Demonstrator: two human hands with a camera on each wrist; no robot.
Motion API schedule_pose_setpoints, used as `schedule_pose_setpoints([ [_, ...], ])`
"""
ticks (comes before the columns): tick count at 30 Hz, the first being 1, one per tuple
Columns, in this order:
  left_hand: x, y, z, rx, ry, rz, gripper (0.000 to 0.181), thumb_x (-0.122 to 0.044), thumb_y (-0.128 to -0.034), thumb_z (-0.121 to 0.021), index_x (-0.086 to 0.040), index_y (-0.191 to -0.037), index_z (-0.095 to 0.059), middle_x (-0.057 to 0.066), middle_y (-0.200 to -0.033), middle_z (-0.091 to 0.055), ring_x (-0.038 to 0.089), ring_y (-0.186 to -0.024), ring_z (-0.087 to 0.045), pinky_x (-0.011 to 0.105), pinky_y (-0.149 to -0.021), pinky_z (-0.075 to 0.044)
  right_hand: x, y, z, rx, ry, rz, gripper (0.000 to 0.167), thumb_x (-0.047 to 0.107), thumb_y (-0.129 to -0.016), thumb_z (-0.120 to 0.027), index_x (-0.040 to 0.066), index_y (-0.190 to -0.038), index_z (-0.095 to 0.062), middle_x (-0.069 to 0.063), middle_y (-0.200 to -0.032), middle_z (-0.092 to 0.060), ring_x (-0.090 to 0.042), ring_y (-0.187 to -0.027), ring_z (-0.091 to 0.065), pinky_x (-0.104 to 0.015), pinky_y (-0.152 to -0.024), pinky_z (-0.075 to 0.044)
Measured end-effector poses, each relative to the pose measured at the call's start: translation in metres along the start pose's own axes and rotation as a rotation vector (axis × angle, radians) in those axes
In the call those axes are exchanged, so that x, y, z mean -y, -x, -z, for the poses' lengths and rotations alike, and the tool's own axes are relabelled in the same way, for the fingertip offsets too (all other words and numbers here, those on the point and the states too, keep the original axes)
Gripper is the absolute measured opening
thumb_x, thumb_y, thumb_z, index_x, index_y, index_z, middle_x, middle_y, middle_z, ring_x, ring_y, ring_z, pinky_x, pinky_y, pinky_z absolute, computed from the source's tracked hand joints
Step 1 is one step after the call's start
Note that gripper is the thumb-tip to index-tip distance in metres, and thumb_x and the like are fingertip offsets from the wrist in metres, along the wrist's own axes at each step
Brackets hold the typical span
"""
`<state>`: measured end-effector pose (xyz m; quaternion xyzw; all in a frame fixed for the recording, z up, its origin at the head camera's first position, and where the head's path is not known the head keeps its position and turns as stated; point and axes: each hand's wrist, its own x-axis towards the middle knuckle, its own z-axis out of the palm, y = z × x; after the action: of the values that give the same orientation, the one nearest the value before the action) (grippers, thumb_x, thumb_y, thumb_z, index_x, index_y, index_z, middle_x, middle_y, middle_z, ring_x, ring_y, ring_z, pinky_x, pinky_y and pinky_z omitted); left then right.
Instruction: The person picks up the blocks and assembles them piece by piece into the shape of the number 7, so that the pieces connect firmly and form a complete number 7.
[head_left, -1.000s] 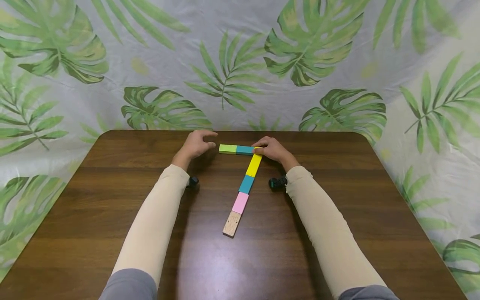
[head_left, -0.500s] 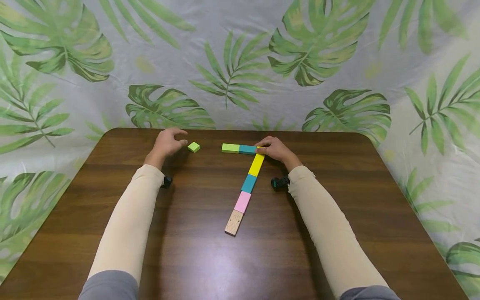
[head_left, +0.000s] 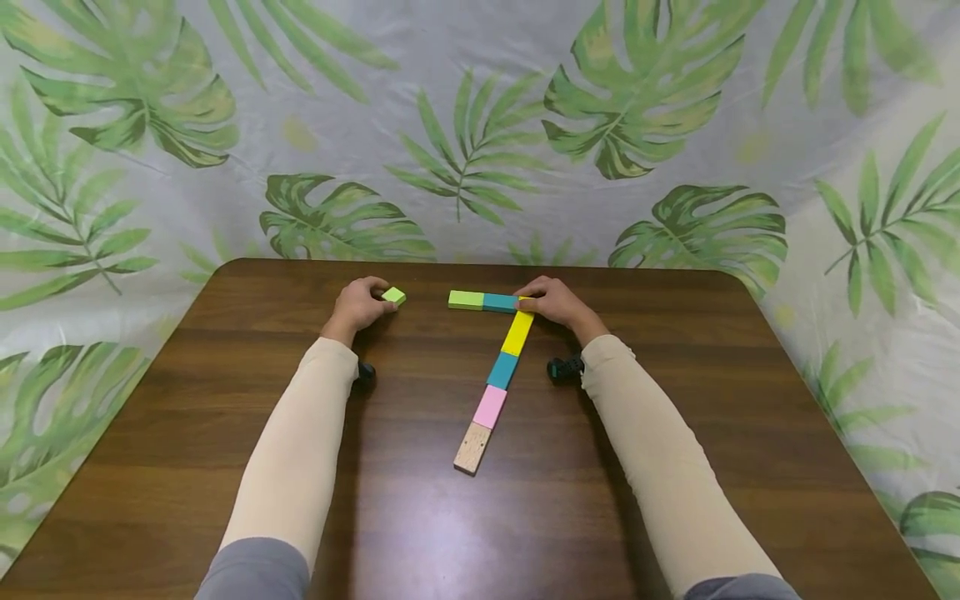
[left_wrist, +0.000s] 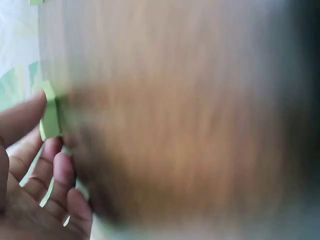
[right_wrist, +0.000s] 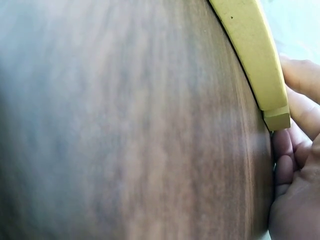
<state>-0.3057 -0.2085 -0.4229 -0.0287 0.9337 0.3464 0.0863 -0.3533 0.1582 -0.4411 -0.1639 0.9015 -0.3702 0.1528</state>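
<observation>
In the head view my left hand (head_left: pixel 360 307) pinches a small light green block (head_left: pixel 393 296) between thumb and fingers, left of a row of blocks. The left wrist view also has this green block (left_wrist: pixel 51 112) between the fingertips. My right hand (head_left: pixel 557 302) holds a small yellow block (head_left: pixel 527 302) at the row's upper right corner, thumb on the near side. Left of that corner lie a teal block (head_left: pixel 500 303) and a light green block (head_left: pixel 467 300). In the right wrist view the yellow block (right_wrist: pixel 278 119) is beside the curled fingers, at the end of a longer yellow block (right_wrist: pixel 250 45).
From the corner a slanting line runs toward the front: a yellow block (head_left: pixel 517 333), a teal block (head_left: pixel 502 370), a pink block (head_left: pixel 490 407) and a bare wood block (head_left: pixel 472 448). They lie on a brown wooden table (head_left: pixel 675 467). A leaf-patterned cloth (head_left: pixel 480 125) hangs behind.
My left hand moved left from the row's end, came down to the small green block lying apart, and now pinches it. The right hand stays at the corner.
</observation>
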Motion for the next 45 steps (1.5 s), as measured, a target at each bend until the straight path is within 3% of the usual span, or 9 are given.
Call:
schedule_pose_setpoints([
  [4,-0.002,0.0,-0.004,-0.019,0.005,0.026,0.048,-0.021,-0.0962,-0.062,-0.009,-0.142,-0.052,0.019,-0.143,-0.05,0.038,-0.124,-0.051,0.051,-0.106,-0.042,0.001,0.001,0.001,0.001,-0.006,-0.012,0.04,0.025,-0.097,-0.062,0.006,-0.132,-0.064,-0.017,-0.142,-0.049,-0.036,-0.129,-0.044,-0.05,-0.108,-0.04],
  [16,0.002,0.001,-0.005,-0.02,0.015,0.02,0.048,-0.021,-0.0966,-0.062,-0.011,-0.143,-0.053,0.019,-0.144,-0.051,0.039,-0.128,-0.048,0.052,-0.109,-0.04,0.002,0.002,0.001,0.011,-0.013,-0.016,0.04,0.026,-0.098,-0.062,0.006,-0.133,-0.064,-0.017,-0.145,-0.047,-0.036,-0.132,-0.043,-0.051,-0.109,-0.039],
  [25,-0.006,-0.002,-0.01,-0.04,-0.02,0.004,0.047,-0.016,-0.0971,-0.058,-0.012,-0.143,-0.053,0.019,-0.157,-0.038,0.043,-0.139,-0.04,0.055,-0.111,-0.037,0.001,0.002,0.002,0.002,-0.01,-0.004,0.04,0.026,-0.097,-0.062,0.006,-0.132,-0.064,-0.017,-0.144,-0.048,-0.036,-0.131,-0.044,-0.051,-0.109,-0.039],
  [45,-0.012,-0.004,-0.016,-0.053,-0.002,-0.005,0.045,-0.015,-0.0968,-0.061,-0.016,-0.142,-0.056,0.016,-0.156,-0.043,0.041,-0.141,-0.04,0.054,-0.112,-0.037,-0.002,-0.001,0.0,0.006,-0.013,-0.012,0.041,0.028,-0.098,-0.061,0.008,-0.133,-0.064,-0.016,-0.147,-0.045,-0.037,-0.134,-0.042,-0.052,-0.111,-0.038],
])
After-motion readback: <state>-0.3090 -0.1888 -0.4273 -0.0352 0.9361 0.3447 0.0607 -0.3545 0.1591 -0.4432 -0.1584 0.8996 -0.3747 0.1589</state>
